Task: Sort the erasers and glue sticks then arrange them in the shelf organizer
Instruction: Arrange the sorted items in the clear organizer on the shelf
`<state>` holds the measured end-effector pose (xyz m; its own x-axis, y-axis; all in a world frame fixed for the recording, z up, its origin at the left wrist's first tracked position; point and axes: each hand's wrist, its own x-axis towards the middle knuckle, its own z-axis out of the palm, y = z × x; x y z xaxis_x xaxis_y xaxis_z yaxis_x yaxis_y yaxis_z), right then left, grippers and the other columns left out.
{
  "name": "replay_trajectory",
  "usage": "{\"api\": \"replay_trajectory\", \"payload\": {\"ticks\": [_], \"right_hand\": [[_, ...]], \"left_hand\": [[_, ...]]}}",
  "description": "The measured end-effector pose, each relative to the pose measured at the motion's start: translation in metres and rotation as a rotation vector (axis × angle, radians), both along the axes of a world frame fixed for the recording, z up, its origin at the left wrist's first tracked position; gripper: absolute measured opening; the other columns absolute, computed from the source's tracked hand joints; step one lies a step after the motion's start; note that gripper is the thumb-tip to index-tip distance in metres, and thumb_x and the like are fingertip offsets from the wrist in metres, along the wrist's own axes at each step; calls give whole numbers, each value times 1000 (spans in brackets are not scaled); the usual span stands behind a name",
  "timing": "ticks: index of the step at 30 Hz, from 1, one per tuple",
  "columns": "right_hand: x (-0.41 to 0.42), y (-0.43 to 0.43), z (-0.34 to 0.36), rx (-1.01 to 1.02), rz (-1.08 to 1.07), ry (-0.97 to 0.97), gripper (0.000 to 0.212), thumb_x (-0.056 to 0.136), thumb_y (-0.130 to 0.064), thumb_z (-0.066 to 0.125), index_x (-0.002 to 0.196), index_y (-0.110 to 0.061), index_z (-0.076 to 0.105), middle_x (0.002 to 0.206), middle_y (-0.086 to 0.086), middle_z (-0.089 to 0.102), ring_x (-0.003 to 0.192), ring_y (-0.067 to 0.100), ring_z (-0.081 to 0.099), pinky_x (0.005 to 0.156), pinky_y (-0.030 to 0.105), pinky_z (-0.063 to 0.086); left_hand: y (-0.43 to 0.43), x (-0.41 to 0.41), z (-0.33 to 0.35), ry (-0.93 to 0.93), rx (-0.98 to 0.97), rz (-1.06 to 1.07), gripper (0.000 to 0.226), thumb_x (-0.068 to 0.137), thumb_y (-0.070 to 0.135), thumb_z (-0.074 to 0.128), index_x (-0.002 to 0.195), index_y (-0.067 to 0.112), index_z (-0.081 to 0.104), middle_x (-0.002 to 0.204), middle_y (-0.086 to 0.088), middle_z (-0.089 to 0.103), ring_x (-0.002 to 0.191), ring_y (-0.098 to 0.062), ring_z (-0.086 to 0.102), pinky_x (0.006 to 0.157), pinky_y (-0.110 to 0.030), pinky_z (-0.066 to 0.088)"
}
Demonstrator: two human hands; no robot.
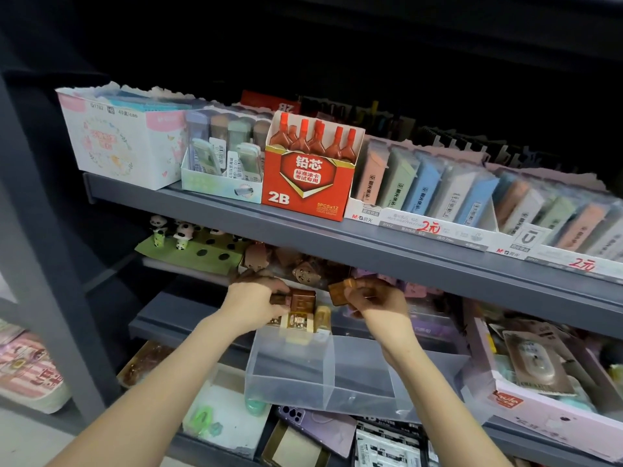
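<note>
Left-hand grip: left hand (256,298) clenched round a dark brown eraser (303,299), fingers curled over its left side. Right-hand grip: right hand (377,303) pinching a second brown eraser (338,293) by its right edge. That piece is tilted and sits just below the upper shelf lip (371,251). The two erasers are near each other, apart, the left one at 9 o'clock of the right one.

Head view. Both hands at frame centre, forearms extended under the upper shelf. Clear organizer (286,382) at 6 o'clock of the hands, see-through walls, one divider splitting it into left and right compartments. Cream and brown erasers (296,325) packed at the far end of the left compartment, directly at 6 o'clock of the held dark brown eraser. Cannot tell whether they touch it.

On the upper shelf: red 2B lead box (306,176) at 12 o'clock of the left hand, rows of pastel packs (438,187) at 2 o'clock. Panda figures (182,232) on a green holed card at 10 o'clock, below that shelf.
</note>
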<state>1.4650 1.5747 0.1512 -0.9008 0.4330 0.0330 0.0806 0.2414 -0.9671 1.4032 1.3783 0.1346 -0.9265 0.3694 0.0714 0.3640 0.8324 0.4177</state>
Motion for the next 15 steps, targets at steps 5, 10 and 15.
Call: {"api": "replay_trajectory", "payload": {"ticks": [5,10,15], "right_hand": [[4,1,-5,-14,25,33,11,84,-9,67,77,-17,64,68,-7,69,65,11,66,49,13,50],[11,4,-16,-48,33,40,9,83,-9,69,79,-16,66,66,-10,71,64,7,66,55,19,54],[11,0,-21,-77,29,18,6,83,-12,70,82,-17,67,68,-9,69,57,2,62,55,17,51]], "left_hand": [[7,-14,7,-53,-146,-133,42,94,36,55,131,19,54,134,-2,48,118,-20,48,97,-26,39],[-4,-23,10,-50,-190,-177,41,97,39,46,132,17,52,134,-2,50,119,-20,48,95,-26,37],[-13,-28,1,-122,144,-91,35,96,30,53,130,23,53,126,-4,58,112,-19,55,92,-26,45]]}}
